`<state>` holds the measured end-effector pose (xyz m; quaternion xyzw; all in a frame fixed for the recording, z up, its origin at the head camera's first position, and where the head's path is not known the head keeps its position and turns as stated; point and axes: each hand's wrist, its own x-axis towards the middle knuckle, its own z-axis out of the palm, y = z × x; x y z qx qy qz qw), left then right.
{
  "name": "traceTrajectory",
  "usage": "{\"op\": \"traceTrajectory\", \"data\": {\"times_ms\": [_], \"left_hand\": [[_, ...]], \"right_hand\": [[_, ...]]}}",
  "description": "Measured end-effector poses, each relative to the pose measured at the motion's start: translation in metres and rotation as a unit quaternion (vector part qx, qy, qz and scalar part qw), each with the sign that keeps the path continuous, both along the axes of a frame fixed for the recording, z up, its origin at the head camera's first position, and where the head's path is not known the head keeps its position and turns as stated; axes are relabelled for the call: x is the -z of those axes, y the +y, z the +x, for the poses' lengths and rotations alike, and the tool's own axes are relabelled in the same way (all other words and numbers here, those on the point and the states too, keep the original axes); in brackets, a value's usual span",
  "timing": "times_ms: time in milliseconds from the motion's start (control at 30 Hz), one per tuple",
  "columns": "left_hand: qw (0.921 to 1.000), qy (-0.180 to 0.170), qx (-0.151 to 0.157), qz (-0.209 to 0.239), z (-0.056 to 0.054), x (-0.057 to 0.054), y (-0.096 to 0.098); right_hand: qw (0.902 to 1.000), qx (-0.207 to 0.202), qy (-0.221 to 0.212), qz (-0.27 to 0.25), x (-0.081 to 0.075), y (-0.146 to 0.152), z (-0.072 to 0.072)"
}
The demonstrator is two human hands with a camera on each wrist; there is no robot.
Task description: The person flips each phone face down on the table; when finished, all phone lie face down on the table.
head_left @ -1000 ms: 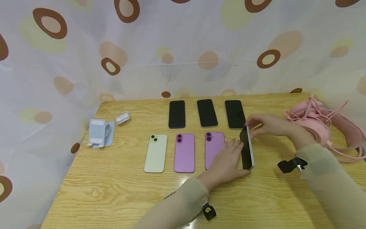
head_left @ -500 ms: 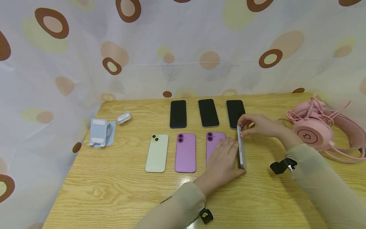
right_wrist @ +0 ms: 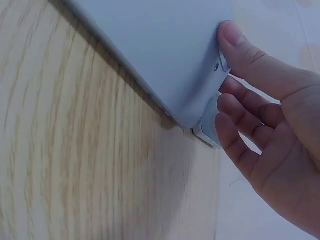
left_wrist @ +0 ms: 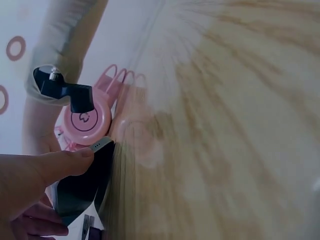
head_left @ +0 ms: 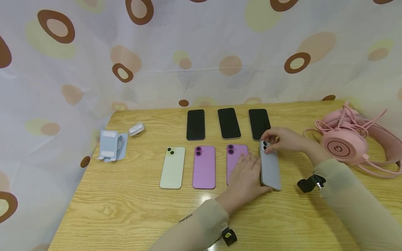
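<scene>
A light silver-blue smartphone point(head_left: 270, 169) leans tilted over the table, camera side up, right of the nearer row. My right hand point(head_left: 284, 140) pinches its top end by the cameras; in the right wrist view the thumb point(right_wrist: 235, 37) lies on its back. My left hand point(head_left: 245, 177) holds the lower left corner, fingertips along the left side and thumb point(left_wrist: 70, 167) at the bottom edge. That hand partly covers a purple smartphone point(head_left: 233, 158). Farther left lie another purple smartphone point(head_left: 204, 170) and a pale green one point(head_left: 172, 170), both backs up.
Three smartphones lie screen up behind: the left one point(head_left: 195, 124), the middle one point(head_left: 229, 123) and the right one point(head_left: 259, 123). Pink headphones point(head_left: 342, 146) with a tangled cable lie at right. A light blue phone stand point(head_left: 108, 144) and a coiled white cable point(head_left: 136, 129) sit at left.
The silver-blue smartphone has turned over from screen showing, through standing on edge, to back showing. My right hand has shifted left with its top end; my left hand stays near its lower end.
</scene>
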<state>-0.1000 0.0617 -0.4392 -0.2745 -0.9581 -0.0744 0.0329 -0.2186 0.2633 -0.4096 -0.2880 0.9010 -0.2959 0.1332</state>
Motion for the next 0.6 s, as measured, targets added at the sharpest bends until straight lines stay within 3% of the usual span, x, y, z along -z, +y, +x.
{"op": "traceTrajectory", "data": {"times_ms": [300,600], "left_hand": [[0.9990,0.026,-0.002,-0.036,0.000,0.002,0.021],[0.9982,-0.015,-0.012,-0.057,0.001,0.002,0.033]], "right_hand": [[0.9994,-0.005,0.021,0.026,0.002,0.006,0.001],[0.9974,-0.006,0.029,0.066,0.007,0.008,0.002]]}}
